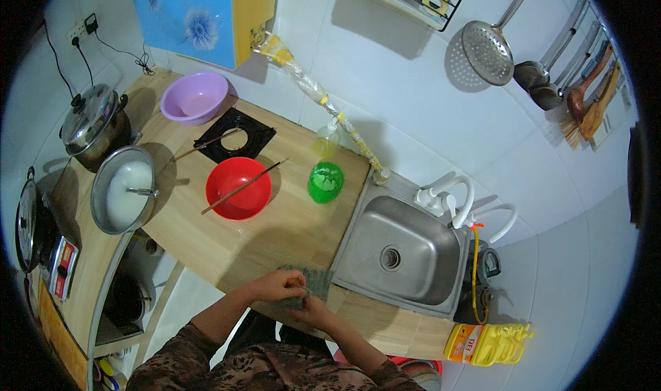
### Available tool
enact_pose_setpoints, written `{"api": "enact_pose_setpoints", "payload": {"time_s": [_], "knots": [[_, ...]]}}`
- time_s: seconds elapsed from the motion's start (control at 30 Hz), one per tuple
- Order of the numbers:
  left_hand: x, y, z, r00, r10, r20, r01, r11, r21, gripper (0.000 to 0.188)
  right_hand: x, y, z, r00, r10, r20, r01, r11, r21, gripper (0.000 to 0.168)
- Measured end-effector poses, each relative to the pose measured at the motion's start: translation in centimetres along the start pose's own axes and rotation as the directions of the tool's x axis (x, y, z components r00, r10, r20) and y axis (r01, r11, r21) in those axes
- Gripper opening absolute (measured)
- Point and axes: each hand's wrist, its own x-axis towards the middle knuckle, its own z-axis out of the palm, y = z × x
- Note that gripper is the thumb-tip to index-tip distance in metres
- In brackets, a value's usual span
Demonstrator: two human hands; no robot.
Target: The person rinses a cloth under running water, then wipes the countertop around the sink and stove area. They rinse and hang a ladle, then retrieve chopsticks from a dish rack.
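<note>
Both hands meet over a grey-green cloth (319, 281) at the front edge of the wooden counter, left of the sink. My left hand (281, 285) is bent at the wrist, its fingers curled inward. Just below and to the right, my right hand (314, 312) has its fingertips close to those of the left. Whether something small is pinched between the fingertips cannot be made out. The cloth lies partly under the hands. Beyond it stand a red bowl (232, 200) with a chopstick (242, 186) across its rim and a green container (326, 182).
A steel sink (361, 267) with a white faucet (436, 200) is at right. At left are a metal basin (98, 205) of whitish liquid and a lidded pot (106, 138). Farther back are a purple basin (175, 102) and a black stove grate (258, 127). Yellow jugs (485, 344) stand lower right.
</note>
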Motion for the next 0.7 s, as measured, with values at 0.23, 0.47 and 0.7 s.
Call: {"api": "enact_pose_setpoints", "payload": {"time_s": [0.23, 0.47, 0.7], "knots": [[-0.1, -2.6, -0.9, 0.982, 0.059, 0.181, -0.098, 0.973, 0.211, 0.052, -1.1, -0.9, -1.5, 0.977, 0.070, -0.199, -0.015, 0.964, 0.265, 0.031], [-0.6, -0.3, -4.5, 0.963, -0.193, -0.187, 0.234, 0.944, 0.233, 0.024, -3.0, -2.8, -9.8, 0.922, 0.058, -0.383, 0.057, 0.957, 0.284, 0.033], [-4.2, 4.7, -6.8, 0.909, 0.362, -0.209, -0.262, 0.883, 0.389, 0.017, -6.4, -3.0, -12.3, 0.947, -0.021, -0.320, 0.109, 0.960, 0.259, 0.024]]}}
